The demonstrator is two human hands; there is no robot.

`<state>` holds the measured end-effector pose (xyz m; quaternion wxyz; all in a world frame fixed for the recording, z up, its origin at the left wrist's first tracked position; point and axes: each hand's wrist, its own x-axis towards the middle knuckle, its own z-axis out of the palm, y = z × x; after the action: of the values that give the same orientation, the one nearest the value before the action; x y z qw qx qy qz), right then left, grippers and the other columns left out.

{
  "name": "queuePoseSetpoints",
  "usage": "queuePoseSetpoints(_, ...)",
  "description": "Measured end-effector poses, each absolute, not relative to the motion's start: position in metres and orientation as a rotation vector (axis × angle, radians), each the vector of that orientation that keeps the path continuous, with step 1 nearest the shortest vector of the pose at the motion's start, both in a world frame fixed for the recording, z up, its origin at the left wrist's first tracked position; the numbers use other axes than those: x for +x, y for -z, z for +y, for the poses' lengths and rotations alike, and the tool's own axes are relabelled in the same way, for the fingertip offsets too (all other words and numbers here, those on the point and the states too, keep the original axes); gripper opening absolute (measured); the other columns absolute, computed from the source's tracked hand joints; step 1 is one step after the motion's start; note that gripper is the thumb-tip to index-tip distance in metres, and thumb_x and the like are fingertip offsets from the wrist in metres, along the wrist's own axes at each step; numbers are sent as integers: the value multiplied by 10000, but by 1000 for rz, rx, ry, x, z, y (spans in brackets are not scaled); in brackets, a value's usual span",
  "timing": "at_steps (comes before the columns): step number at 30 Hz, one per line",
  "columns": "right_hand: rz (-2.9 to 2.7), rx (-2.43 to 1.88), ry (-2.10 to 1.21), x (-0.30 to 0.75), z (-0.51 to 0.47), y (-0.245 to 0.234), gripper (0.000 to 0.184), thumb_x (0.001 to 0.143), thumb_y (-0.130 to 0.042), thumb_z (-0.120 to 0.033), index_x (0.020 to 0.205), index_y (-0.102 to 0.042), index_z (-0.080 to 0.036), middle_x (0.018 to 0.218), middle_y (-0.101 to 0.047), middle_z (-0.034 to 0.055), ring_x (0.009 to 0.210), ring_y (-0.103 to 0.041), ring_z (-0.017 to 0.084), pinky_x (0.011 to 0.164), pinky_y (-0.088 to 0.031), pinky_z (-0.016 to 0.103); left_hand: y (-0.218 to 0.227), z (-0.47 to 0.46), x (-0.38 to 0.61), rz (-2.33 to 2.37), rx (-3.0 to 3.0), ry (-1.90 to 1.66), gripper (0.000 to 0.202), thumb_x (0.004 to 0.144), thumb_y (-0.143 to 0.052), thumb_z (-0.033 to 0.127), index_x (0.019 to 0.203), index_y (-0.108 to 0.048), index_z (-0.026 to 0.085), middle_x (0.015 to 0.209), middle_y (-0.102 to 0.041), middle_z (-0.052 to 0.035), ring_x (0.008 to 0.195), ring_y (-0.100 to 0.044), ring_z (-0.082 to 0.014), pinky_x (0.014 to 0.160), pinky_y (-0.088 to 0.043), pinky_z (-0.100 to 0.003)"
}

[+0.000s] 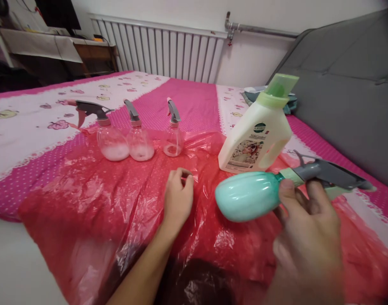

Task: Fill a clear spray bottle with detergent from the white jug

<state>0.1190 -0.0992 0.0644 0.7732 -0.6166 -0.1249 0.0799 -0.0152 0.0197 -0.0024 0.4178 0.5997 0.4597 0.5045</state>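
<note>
My right hand (305, 237) grips the neck of a mint-green spray bottle (247, 195) with a grey trigger head (330, 173), holding it tipped on its side above the red plastic sheet (95, 203). My left hand (177, 198) rests on the sheet with its fingers curled in; nothing shows in them. Just behind the green bottle stands a cream detergent bottle (257, 135) with a green cap. Three clear pink spray bottles stand in a row further left: one (109, 135), a second (139, 137), a third (174, 135), each with some liquid at the bottom.
The sheet covers a bed with a pink and white floral cover (37, 114). A grey padded headboard (346, 84) rises at the right. A white radiator (165, 51) lines the far wall, with a dark desk (95, 55) to its left. Folded cloth (254, 94) lies behind the detergent bottle.
</note>
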Motion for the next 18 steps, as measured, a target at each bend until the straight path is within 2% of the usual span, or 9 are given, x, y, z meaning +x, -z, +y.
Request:
queuePoseSetpoints(3,-307,-1262,-216,117,-101,-70,469,621,-890,-405,1036,-715,-276,1080,-691,-1,1111,-632,198,1015,-497,363,1,11,-11,1152,1621,-1164,106,867,-620,183,772,-662,207,783,-648,-29,719,-575,-203,685,-377,-275)
queuePoseSetpoints(7,-385,-1245,-193,112,-99,-72,455,687,-858,-383,1106,-717,-276,1147,-692,16,1077,-645,196,1073,-471,424,-7,7,-10,1018,1533,-1197,135,914,-550,214,813,-639,209,715,-637,-12,644,-584,-190,613,-385,-264)
queuePoseSetpoints(11,-432,-1269,-345,108,-93,-67,525,664,-871,-382,1147,-714,-250,1168,-709,44,1105,-651,213,1113,-446,447,-12,7,-10,944,1485,-1275,146,922,-526,230,812,-618,203,744,-637,-12,683,-600,-182,635,-425,-260)
queuePoseSetpoints(15,-425,-1225,-266,104,-90,-69,487,732,-828,-349,1190,-696,-252,1221,-694,47,1165,-637,214,1152,-408,482,-12,5,-9,896,1504,-1254,146,924,-522,229,827,-627,197,790,-658,-21,754,-618,-189,697,-444,-270)
queuePoseSetpoints(18,-443,-1192,-371,102,-92,-74,489,725,-835,-350,1187,-698,-266,1265,-684,51,1199,-628,233,1152,-409,497,-13,3,-8,884,1503,-1260,152,923,-521,226,815,-624,197,778,-652,-17,743,-603,-186,687,-432,-272)
